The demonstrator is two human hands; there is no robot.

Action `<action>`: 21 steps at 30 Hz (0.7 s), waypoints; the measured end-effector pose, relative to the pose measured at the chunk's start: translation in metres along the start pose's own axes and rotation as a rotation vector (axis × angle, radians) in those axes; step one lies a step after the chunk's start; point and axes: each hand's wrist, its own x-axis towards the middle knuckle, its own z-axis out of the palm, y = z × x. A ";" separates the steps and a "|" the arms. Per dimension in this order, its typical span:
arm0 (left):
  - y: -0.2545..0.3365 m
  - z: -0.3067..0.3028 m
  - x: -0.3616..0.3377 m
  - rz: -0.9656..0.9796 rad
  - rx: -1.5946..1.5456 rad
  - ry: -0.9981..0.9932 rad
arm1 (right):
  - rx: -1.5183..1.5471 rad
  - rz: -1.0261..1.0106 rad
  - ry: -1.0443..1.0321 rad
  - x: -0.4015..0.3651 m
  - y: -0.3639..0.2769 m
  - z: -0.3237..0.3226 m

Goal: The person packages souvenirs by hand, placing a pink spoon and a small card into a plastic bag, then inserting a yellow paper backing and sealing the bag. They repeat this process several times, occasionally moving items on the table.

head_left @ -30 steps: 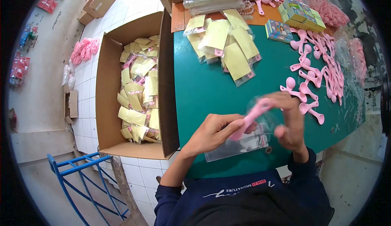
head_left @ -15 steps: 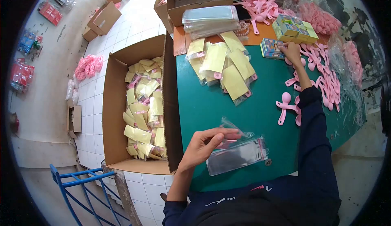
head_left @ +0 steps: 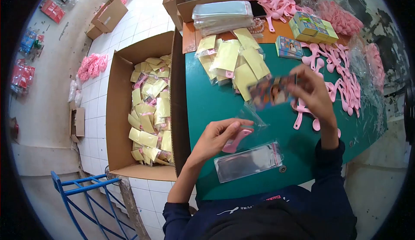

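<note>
My left hand (head_left: 218, 138) pinches a clear plastic bag (head_left: 258, 118), its open end pointing away to the right. A pink spoon (head_left: 236, 142) shows at that hand, its handle below the fingers; whether it lies inside the bag is hard to tell. Between the fingers of my right hand (head_left: 317, 95) is a printed card (head_left: 273, 92), blurred by motion and held just above the bag. Flat clear bags (head_left: 247, 163) lie on the green table below my hands. Several loose pink spoons (head_left: 301, 111) lie beside and beyond my right hand.
A stack of printed cards (head_left: 289, 48) stands near more card packs (head_left: 312, 27). Finished-looking bags with yellow cards (head_left: 227, 59) are piled on the table. A cardboard box (head_left: 116, 123) full of similar bags stands left, near a blue metal trolley (head_left: 82, 192).
My right hand has come back from the card stack toward my left hand, bringing one card. The left hand has tilted, and more of the pink spoon shows now.
</note>
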 end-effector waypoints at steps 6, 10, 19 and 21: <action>-0.001 -0.003 0.001 -0.033 0.170 -0.004 | -0.403 -0.159 -0.096 -0.034 -0.021 0.020; -0.001 0.005 -0.002 0.090 0.134 0.030 | -0.584 -0.162 -0.095 -0.039 -0.035 0.020; 0.002 0.014 -0.005 0.083 0.336 0.069 | -0.642 -0.220 -0.250 -0.043 -0.020 0.028; 0.007 0.014 -0.007 0.097 0.322 0.062 | -0.580 -0.168 -0.264 -0.043 -0.022 0.022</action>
